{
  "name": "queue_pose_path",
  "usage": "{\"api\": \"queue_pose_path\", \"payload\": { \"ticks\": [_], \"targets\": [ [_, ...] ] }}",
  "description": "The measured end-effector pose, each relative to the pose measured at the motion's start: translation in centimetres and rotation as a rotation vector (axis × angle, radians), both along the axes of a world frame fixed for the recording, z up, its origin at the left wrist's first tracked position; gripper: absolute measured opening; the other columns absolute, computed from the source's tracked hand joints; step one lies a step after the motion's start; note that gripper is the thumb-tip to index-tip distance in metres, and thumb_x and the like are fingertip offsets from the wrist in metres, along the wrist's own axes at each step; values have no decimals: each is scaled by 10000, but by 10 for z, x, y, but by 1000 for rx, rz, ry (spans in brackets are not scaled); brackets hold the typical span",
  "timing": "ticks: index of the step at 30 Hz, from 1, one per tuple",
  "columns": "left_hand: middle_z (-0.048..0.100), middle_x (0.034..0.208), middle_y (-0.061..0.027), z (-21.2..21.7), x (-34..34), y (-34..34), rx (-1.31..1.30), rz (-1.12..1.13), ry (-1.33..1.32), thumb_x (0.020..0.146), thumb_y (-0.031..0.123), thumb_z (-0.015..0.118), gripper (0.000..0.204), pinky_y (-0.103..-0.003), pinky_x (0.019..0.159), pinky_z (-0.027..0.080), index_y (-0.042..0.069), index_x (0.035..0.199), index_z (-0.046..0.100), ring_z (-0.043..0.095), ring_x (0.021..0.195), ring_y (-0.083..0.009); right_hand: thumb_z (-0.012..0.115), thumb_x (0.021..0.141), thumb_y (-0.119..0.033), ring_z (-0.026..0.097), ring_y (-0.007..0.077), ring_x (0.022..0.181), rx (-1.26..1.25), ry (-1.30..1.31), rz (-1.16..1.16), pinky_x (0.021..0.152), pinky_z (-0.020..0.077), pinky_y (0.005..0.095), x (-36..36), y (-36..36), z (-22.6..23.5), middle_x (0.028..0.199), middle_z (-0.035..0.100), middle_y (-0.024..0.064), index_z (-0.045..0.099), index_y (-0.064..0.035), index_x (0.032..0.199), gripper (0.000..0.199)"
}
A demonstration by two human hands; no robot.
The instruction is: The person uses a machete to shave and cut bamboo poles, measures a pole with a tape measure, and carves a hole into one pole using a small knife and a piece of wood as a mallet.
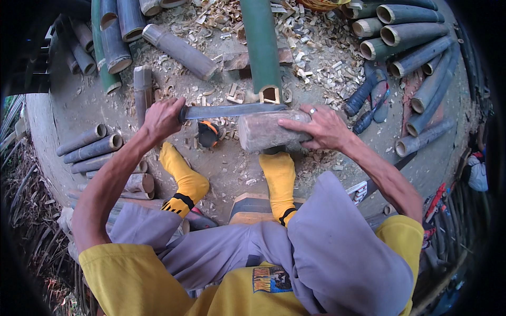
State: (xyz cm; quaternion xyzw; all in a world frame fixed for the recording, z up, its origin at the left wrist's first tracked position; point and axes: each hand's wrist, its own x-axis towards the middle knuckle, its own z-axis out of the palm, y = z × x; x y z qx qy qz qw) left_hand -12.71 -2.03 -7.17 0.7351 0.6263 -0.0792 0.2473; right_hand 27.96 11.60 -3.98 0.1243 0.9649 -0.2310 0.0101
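Green bamboo pole (262,47) lies on the chip-strewn floor (226,163), its cut end against a long blade (232,111). Left hand (162,119) wraps the blade's handle; right hand (322,127), fingers spread, presses a wooden mallet block (263,131). Woven basket (320,4) contents hidden.

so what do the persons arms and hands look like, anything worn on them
Both forearms are bare, coming out of short yellow sleeves that end at about the elbow. The right hand has a plain silver-coloured ring on one finger. The left hand shows no ring, glove or watch. No wristbands or markings show on either arm.
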Motion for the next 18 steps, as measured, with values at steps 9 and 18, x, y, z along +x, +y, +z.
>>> {"api": "queue_pose_path", "payload": {
  "ticks": [9,18],
  "targets": [
    [590,734,-165,1,4,5,-17,38,0,670,84,652,237,-467,622,478,49,846,497,604,707,-384,769,608,-257,610,301,705,-201,147,-60,661,528,428,4,-6,-10,947,625,140,518,-218,1329,765],
    [564,699,-5,22,-9,47,-127,608,-642,647,106,723,244,-266,578,426,-1,826,597,506,637,-101,751,688,-157,582,273,1117,-412,261,-824,951,466,359,40,-8,24,1291,539,180,259,-169,1488,939]
  ]
}}
